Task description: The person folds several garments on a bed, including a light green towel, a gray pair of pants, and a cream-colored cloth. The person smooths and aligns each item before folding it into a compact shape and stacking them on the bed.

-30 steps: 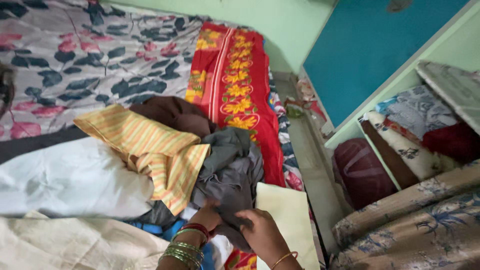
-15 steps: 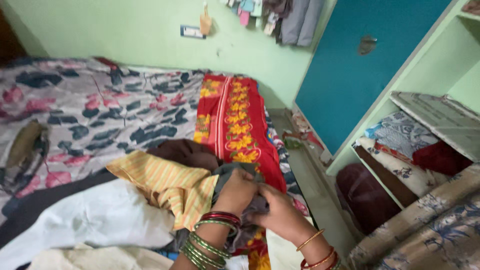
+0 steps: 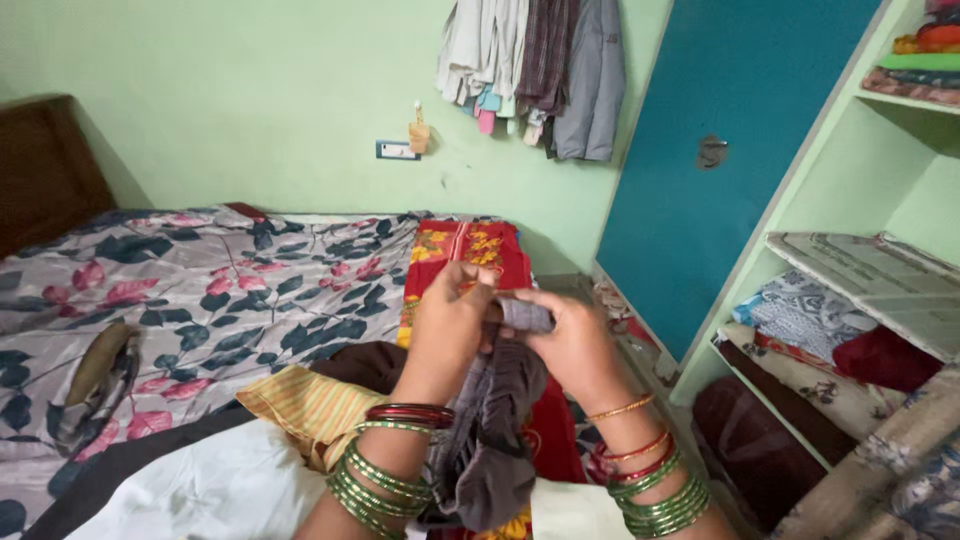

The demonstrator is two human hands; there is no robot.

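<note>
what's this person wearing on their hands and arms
No sleeves show: both forearms are bare to the frame edge. The left hand has a wrist stack of thin round bangles, dark red ones nearest the hand, then many green ones. The right hand has one slim gold bangle, then red, then green. No rings are visible on the fingers.

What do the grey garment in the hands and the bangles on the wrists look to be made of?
Grey garment: soft woven cloth, matte, probably cotton; it droops in loose folds between the left hand and right hand. Green bangles: rigid and glossy, perhaps glass or plastic. Thin gold bangle: looks metallic.
</note>
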